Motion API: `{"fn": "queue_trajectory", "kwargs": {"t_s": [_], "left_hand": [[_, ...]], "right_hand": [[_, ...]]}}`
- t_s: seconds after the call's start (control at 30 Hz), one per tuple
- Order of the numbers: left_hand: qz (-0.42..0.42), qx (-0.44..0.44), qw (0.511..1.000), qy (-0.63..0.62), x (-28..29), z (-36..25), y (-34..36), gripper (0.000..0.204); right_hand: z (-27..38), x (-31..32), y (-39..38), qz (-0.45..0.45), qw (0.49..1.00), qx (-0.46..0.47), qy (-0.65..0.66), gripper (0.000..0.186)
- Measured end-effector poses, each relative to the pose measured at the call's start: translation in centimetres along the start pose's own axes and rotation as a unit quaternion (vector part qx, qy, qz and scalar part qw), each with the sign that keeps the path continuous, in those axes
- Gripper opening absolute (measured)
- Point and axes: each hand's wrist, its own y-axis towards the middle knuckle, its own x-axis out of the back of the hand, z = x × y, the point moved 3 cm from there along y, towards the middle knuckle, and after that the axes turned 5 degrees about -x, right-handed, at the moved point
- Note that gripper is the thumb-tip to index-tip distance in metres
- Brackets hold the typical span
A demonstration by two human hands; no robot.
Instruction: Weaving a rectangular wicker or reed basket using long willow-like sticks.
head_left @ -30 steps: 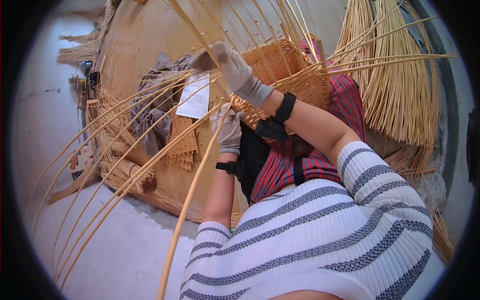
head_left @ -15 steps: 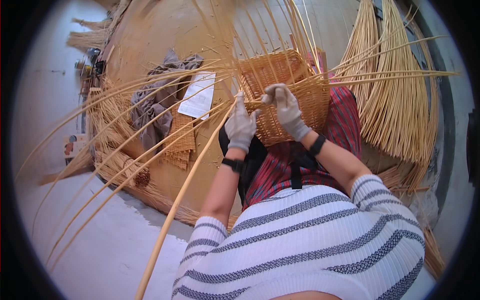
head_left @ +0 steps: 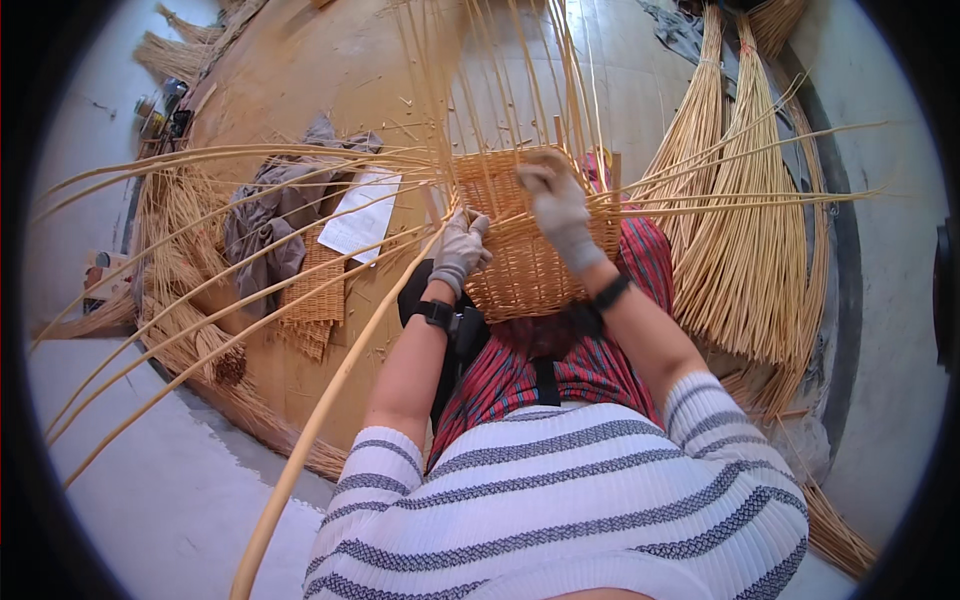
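A half-woven wicker basket [head_left: 530, 275] rests on my lap, with long pale rods standing up from its far side and fanning out left and right. My left hand [head_left: 462, 250], in a light glove, is closed on wicker rods [head_left: 425, 238] at the near left corner of the basket. Over the near wall my gloved right hand [head_left: 560, 205] is raised and smeared by motion. Its fingers look curled, but anything they hold cannot be made out. One thick pale rod [head_left: 330, 395] slants from the left corner down past my left arm.
Bundles of long wicker rods [head_left: 745, 240] lie at the right. Further left are a grey cloth [head_left: 268, 225], a white paper sheet [head_left: 362, 215], woven wicker panels [head_left: 315, 290] and more rod bundles [head_left: 180, 220]. Cut bits litter the board [head_left: 300, 90]. Long rods reach out on both sides.
My right hand has lifted off the near wall's upper edge and moved slightly away from my left hand. The left hand stays at the corner. The whole view has shifted a little.
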Motion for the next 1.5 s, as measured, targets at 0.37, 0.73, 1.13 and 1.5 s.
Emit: {"fn": "queue_trajectory", "kwargs": {"t_s": [0.37, 0.73, 1.13, 1.5], "left_hand": [[-0.048, -0.035, 0.991, -0.118, -0.5, -1.5, -0.4, 0.022], [-0.265, -0.187, 0.935, -0.145, -3.2, -4.0, -1.3, 0.038], [0.052, 0.002, 0.995, 0.08, -7.4, -4.8, 1.3, 0.053], [-0.102, -0.114, 0.987, -0.055, -8.1, -5.1, 0.1, 0.025]], "right_hand": [[-3.2, 4.5, -1.5, -0.013, 0.988, 0.008, 0.153, 0.023], [-1.2, 7.2, -2.8, -0.163, 0.976, -0.114, 0.086, 0.02], [6.2, 2.2, 6.7, 0.063, 0.898, 0.204, -0.384, 0.045], [0.5, 11.7, -3.1, -0.031, 0.993, -0.014, 0.114, 0.007]]}}
